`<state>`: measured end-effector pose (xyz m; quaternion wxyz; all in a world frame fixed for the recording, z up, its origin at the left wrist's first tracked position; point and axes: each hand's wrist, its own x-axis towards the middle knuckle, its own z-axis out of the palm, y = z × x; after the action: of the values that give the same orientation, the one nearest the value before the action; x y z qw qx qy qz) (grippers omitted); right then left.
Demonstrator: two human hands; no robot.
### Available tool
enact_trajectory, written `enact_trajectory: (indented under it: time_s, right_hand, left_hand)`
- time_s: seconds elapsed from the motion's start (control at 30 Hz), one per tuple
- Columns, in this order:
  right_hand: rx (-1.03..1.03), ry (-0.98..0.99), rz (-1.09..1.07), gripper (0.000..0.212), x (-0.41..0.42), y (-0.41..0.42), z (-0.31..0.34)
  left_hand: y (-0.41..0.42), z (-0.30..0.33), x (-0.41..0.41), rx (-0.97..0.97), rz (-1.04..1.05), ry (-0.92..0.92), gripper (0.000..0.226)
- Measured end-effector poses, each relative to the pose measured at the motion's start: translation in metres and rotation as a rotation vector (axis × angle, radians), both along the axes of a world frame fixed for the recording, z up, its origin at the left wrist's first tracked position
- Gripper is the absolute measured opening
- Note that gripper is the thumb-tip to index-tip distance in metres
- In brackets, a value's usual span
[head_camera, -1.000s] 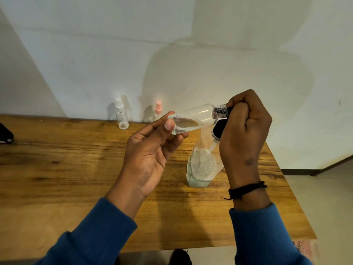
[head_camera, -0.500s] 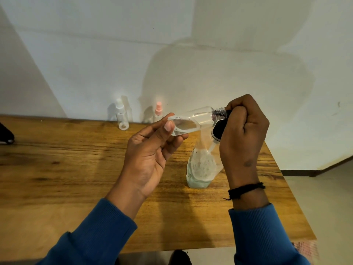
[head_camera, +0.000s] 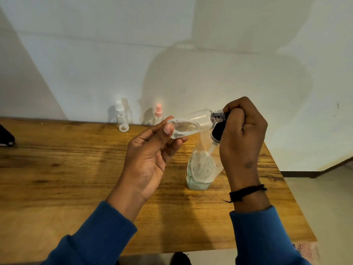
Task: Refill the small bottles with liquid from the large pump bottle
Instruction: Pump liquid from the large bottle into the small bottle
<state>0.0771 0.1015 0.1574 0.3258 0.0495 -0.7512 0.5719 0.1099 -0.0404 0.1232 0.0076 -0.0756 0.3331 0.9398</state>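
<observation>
Clear plastic catches the light at the centre of the frame: a small bottle (head_camera: 193,123) is held nearly on its side, cap off, its threaded neck pointing right. The left hand (head_camera: 150,157) cradles its base with thumb and fingertips closed on it, palm open toward us. The right hand (head_camera: 242,134) is curled into a fist over the black pump head (head_camera: 217,131) of the large pump bottle (head_camera: 200,169), which stands on the wooden tabletop (head_camera: 76,169) right of centre. The spout itself is hidden inside that fist, but the small bottle's mouth meets it there.

By my reading the filling of this bottle is under way and barely started: only a thin pool of clear liquid lies along its lower side. Whether liquid is flowing at this instant I cannot tell. The large bottle looks low too, with a shallow pale green layer at the bottom and foam clinging to its walls.

Against the wall, upper left of centre, a white-capped bottle (head_camera: 121,119) and a pink-capped bottle (head_camera: 158,115) stand upright and closed, well apart from the hands. Their levels are hard to judge; the white one looks nearly empty, so they probably remain to be done.
</observation>
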Motion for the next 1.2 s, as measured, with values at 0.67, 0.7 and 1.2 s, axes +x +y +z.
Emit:
enact_trajectory:
  time_s: [0.67,0.7,1.2]
  right_hand:
    - [0.01,0.011,-0.031,0.027,-0.0008,0.0009,-0.0003]
    - [-0.006,0.01,-0.034,0.027,-0.0007,0.0004,-0.0021]
    - [-0.022,0.002,-0.025,0.027,-0.0004,-0.0011,-0.0035]
  left_hand:
    - [0.0002,0.001,-0.0005,-0.005,0.0,-0.002,0.046]
    - [0.0003,0.0012,0.0,-0.004,0.002,-0.002,0.044]
    - [-0.0011,0.0,0.0,0.0,-0.002,-0.005,0.048]
